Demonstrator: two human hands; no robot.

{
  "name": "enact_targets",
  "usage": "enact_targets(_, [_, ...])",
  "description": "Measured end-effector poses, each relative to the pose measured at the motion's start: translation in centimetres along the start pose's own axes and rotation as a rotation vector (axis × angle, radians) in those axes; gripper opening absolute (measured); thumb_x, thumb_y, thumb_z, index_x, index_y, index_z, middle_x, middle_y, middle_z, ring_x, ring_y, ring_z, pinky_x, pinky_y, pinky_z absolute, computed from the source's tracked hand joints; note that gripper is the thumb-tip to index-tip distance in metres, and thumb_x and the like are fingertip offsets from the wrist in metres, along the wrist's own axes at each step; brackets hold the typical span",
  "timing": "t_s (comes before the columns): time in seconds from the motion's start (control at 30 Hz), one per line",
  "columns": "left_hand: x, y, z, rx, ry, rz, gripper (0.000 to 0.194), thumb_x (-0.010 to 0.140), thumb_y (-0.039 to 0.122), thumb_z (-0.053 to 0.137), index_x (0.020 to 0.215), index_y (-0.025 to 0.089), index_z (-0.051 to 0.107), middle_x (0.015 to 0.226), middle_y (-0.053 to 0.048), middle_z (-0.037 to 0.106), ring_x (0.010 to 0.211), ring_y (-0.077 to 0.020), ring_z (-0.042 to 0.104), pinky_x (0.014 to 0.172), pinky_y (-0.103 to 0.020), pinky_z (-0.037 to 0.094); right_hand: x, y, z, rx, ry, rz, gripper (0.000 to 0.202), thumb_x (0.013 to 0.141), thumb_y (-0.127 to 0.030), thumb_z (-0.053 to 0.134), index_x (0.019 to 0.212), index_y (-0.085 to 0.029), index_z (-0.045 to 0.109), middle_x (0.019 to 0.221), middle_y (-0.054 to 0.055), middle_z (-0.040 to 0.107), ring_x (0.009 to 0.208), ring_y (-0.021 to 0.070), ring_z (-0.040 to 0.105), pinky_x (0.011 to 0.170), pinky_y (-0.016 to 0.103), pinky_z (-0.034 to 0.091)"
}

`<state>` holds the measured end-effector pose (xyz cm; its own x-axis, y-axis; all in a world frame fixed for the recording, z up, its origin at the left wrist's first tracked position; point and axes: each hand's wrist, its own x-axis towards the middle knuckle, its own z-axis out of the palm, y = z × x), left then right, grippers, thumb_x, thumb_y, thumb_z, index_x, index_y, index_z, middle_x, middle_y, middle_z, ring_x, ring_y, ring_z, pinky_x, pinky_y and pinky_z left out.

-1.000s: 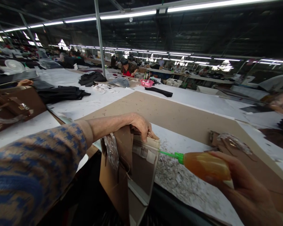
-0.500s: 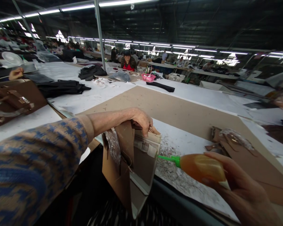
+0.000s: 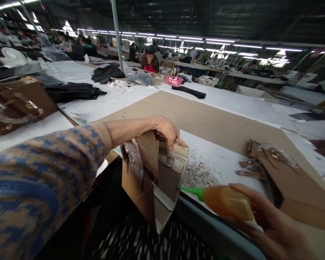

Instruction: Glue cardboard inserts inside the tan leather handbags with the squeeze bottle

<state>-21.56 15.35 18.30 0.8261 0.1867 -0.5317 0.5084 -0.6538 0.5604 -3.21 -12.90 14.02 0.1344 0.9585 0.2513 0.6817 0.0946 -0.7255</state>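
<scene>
At the upper edge of an open-sided brown bag (image 3: 148, 162) with thin pale rims, the material is gripped by the bent fingers of the left hand (image 3: 165, 127), the thumb being hidden. By the fingers of the right hand (image 3: 271, 222), wrapped about its rear part, a translucent squeeze bottle of amber liquid (image 3: 226, 200) is clasped; its slender green nozzle (image 3: 195, 192) is pointed at the bag's pale side rim, though whether contact is made cannot be told. The bag is held tilted at the near edge of the white-covered worktop (image 3: 241, 102), above a black-and-white patterned cloth (image 3: 151, 245). Its left side is partly covered by crinkled clear plastic film (image 3: 134, 155). The left forearm is partly covered by a tan sleeve with blue figures (image 3: 56, 169). Just beyond the nozzle, the surface is marked by a patch of dark specks (image 3: 197, 173). To the right, a second brown bag (image 3: 300, 180) is laid down. Farther off, a broad beige sheet (image 3: 178, 112) is spread; to the left, a brown handbag with metal clasps (image 3: 47, 101) is placed beside black cloth (image 3: 73, 92). Beyond, a pink plastic basket (image 3: 174, 81) is seen.
</scene>
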Motion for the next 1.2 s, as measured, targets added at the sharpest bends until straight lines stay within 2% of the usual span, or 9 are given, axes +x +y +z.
enact_targets(0.07, [0.1, -0.2, 0.0, -0.006, -0.097, 0.000, 0.040, 0.053, 0.028, 0.066, 0.091, 0.018, 0.071, 0.051, 0.003, 0.054, 0.044, -0.0096, 0.037, 0.043, -0.023, 0.028, -0.5, 0.6, 0.2, -0.008, -0.045, 0.052, 0.038, 0.072, -0.044, 0.066, 0.109, -0.033, 0.061, 0.096, 0.002, 0.068, 0.075, 0.0245, 0.066, 0.055, 0.024, 0.056])
enact_targets(0.13, [0.2, -0.3, 0.0, -0.007, -0.133, -0.007, 0.044, 0.054, 0.028, 0.065, 0.097, 0.020, 0.069, 0.051, 0.004, 0.054, 0.044, -0.0093, 0.036, 0.043, -0.023, 0.026, -1.0, 1.3, 0.5, -0.020, -0.066, 0.083, 0.043, 0.071, -0.043, 0.068, 0.112, -0.033, 0.058, 0.099, 0.001, 0.067, 0.080, 0.0233, 0.065, 0.063, 0.023, 0.055])
enact_targets(0.3, [-0.3, 0.4, -0.1, 0.065, -0.071, -0.080, 0.047, 0.053, 0.028, 0.065, 0.099, 0.019, 0.069, 0.051, 0.004, 0.052, 0.049, -0.0103, 0.037, 0.050, -0.024, 0.032, -1.9, 2.3, 1.7, -0.015, -0.110, 0.082, 0.045, 0.069, -0.041, 0.071, 0.111, -0.029, 0.059, 0.104, 0.003, 0.065, 0.088, 0.0236, 0.063, 0.071, 0.023, 0.054])
enact_targets(0.47, [-1.0, 1.4, -0.1, 0.099, -0.054, -0.148, 0.043, 0.052, 0.029, 0.067, 0.093, 0.017, 0.069, 0.054, 0.002, 0.054, 0.053, -0.0123, 0.041, 0.053, -0.025, 0.034, -2.1, 0.8, 2.8, 0.049, -0.055, 0.175, 0.046, 0.067, -0.043, 0.072, 0.109, -0.028, 0.060, 0.103, 0.004, 0.064, 0.088, 0.0238, 0.062, 0.077, 0.027, 0.052])
enact_targets(0.67, [-2.6, 3.1, -1.0, 0.147, -0.031, -0.166, 0.040, 0.055, 0.028, 0.066, 0.093, 0.019, 0.069, 0.052, 0.002, 0.050, 0.053, -0.0132, 0.041, 0.053, -0.026, 0.033, -1.5, 0.6, 2.1, 0.211, -0.049, 0.306, 0.049, 0.064, -0.044, 0.073, 0.107, -0.026, 0.059, 0.101, 0.005, 0.064, 0.089, 0.0252, 0.062, 0.075, 0.026, 0.053])
enact_targets(0.8, [-4.5, 5.1, -3.2, 0.219, 0.071, -0.184, 0.030, 0.055, 0.026, 0.066, 0.084, 0.018, 0.070, 0.052, 0.002, 0.050, 0.057, -0.0142, 0.043, 0.057, -0.026, 0.035, -0.6, 2.1, 1.2, 0.323, -0.003, 0.419, 0.054, 0.066, -0.047, 0.071, 0.112, -0.026, 0.054, 0.102, 0.004, 0.063, 0.087, 0.0241, 0.062, 0.068, 0.024, 0.055])
enact_targets(0.97, [-5.9, 6.7, -4.9, 0.414, 0.294, -0.098, 0.024, 0.061, 0.017, 0.061, 0.084, 0.016, 0.068, 0.062, 0.001, 0.056, 0.062, -0.0137, 0.046, 0.062, -0.025, 0.035, 1.2, 3.3, 2.2, 0.590, 0.264, 0.456, 0.053, 0.066, -0.045, 0.072, 0.111, -0.024, 0.052, 0.097, 0.003, 0.060, 0.078, 0.0214, 0.059, 0.061, 0.027, 0.056])
enact_targets(1.1, [-5.1, 7.0, -3.3, 0.569, 0.479, -0.110, 0.020, 0.066, 0.008, 0.055, 0.080, 0.013, 0.068, 0.061, -0.001, 0.056, 0.065, -0.0149, 0.047, 0.063, -0.026, 0.035, 2.7, 3.9, 3.1, 0.644, 0.267, 0.435, 0.052, 0.067, -0.042, 0.073, 0.110, -0.021, 0.051, 0.099, 0.005, 0.058, 0.084, 0.0235, 0.057, 0.065, 0.031, 0.057])
enact_targets(1.2, [-3.7, 6.2, -0.7, 0.601, 0.481, -0.195, 0.014, 0.069, 0.012, 0.058, 0.079, 0.013, 0.067, 0.063, -0.003, 0.059, 0.065, -0.0162, 0.050, 0.061, -0.026, 0.036, 3.4, 4.6, 3.6, 0.611, 0.249, 0.418, 0.055, 0.066, -0.043, 0.073, 0.110, -0.019, 0.051, 0.098, 0.006, 0.059, 0.085, 0.0250, 0.057, 0.064, 0.033, 0.057])
